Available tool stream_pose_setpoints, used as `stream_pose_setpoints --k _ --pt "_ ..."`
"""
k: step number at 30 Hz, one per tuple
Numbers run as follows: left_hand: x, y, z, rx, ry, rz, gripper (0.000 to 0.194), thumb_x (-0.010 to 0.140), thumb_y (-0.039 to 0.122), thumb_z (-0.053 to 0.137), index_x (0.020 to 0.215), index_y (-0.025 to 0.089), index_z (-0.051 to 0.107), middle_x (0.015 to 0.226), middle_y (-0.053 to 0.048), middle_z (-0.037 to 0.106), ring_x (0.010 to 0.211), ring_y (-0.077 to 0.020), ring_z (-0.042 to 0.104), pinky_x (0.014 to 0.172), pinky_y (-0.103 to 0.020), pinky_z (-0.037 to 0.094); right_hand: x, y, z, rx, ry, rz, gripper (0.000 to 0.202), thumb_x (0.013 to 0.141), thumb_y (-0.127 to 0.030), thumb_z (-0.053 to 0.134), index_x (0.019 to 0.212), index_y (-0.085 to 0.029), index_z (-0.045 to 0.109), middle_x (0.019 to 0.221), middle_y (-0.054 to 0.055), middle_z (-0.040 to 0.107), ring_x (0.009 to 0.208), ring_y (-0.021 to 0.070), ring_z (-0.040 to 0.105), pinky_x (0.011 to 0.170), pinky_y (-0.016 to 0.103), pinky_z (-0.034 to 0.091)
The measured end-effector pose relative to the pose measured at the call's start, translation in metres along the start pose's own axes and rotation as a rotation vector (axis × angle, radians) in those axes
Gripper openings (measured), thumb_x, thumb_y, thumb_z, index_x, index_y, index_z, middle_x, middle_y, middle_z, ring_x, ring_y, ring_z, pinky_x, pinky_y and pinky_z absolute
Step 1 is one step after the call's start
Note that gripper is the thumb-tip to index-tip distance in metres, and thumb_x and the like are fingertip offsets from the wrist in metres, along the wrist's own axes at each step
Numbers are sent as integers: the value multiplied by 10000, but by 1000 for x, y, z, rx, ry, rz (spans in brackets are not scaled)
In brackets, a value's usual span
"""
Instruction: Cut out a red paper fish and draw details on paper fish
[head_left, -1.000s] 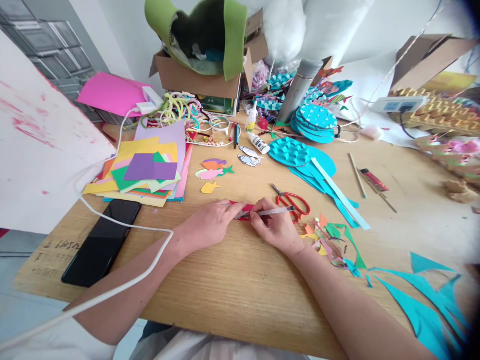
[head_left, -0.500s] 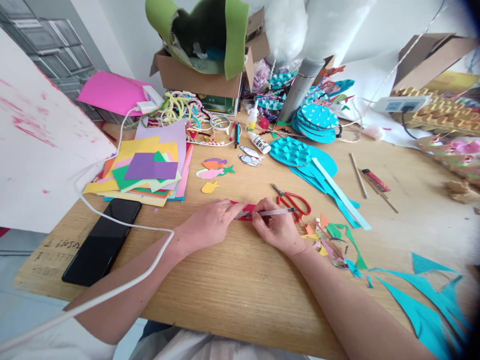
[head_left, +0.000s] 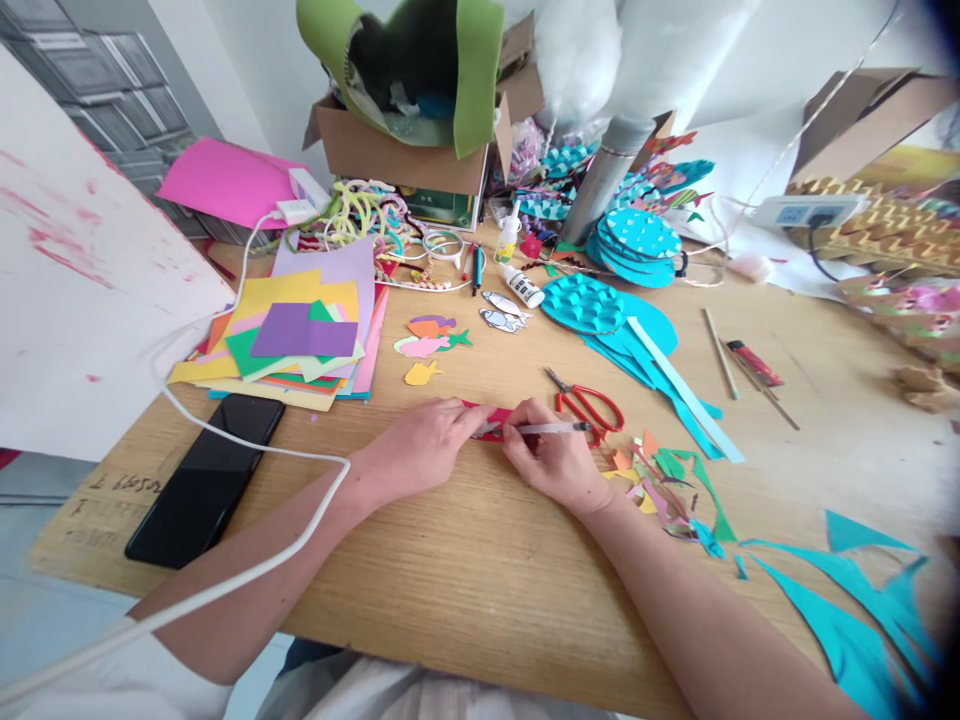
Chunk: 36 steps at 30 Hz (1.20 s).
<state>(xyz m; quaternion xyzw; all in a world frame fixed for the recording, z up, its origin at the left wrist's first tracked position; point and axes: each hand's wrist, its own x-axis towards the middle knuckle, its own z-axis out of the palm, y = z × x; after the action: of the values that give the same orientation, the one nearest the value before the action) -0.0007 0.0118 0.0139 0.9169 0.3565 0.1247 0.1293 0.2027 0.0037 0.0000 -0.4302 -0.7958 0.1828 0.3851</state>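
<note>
My right hand (head_left: pixel 551 458) is closed round a pen (head_left: pixel 555 428) with a clear barrel, its tip down at a small piece of red paper (head_left: pixel 493 422). On the left end of that paper rests my left hand (head_left: pixel 420 445), fingers stretched out and pressing down. A small greyish cut-out (head_left: pixel 486 430) lies on the red paper, partly covered by the fingers. Just behind my right hand lie scissors (head_left: pixel 592 408) with red handles. Paper fish cut-outs in yellow (head_left: pixel 422 373), pink (head_left: pixel 424 346) and other colours lie beyond my left hand.
Coloured paper sheets (head_left: pixel 300 332) are stacked at the left, behind a black phone (head_left: pixel 202 480). A white cable (head_left: pixel 319 515) crosses over my left forearm. Paper scraps (head_left: pixel 664 490) lie right of my right hand. Glue bottles (head_left: pixel 523 287) and blue ovals (head_left: pixel 585 304) stand farther back.
The pen's rear end has dipped slightly as my right hand shifts a little. My left hand stays on the red paper; the whole view has moved very slightly.
</note>
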Motion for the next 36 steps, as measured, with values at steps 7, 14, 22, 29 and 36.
stream_pose_setpoints --k 7,14,22,29,36 --pt "1 0 -1 -5 -6 2 499 846 12 392 1333 108 445 1129 -138 631 1056 -230 600 922 -385 499 0 -2 0 24 -32 0 90 812 -140 504 746 -200 502 581 -13 538 460 104 465 450 217 371" --pt "0 1 -2 -21 -14 -6 481 860 19 377 1327 107 453 1142 -149 630 1090 -235 591 932 -389 495 1 -3 0 27 -48 -5 92 803 -128 509 755 -207 502 604 -7 560 484 112 487 463 223 384" --pt "2 -3 -2 -113 -12 -36 508 855 8 381 1343 139 438 1196 -131 626 1122 -213 587 949 -370 487 1 -10 2 99 -12 -4 40 831 -157 549 822 -197 550 605 1 604 468 109 514 457 223 411" --pt "4 -6 -1 -154 4 -37 504 858 1 391 1338 144 446 1222 -115 628 1123 -200 596 976 -364 474 1 -9 9 18 -63 -115 69 875 -165 540 922 -197 579 664 4 640 492 101 535 495 230 434" --pt "4 -6 -4 -169 -9 -63 540 822 -40 386 1328 137 455 1281 -116 606 1184 -180 566 1014 -352 455 0 -7 9 15 -82 -152 101 883 -146 540 965 -195 574 752 27 674 555 115 581 523 238 453"
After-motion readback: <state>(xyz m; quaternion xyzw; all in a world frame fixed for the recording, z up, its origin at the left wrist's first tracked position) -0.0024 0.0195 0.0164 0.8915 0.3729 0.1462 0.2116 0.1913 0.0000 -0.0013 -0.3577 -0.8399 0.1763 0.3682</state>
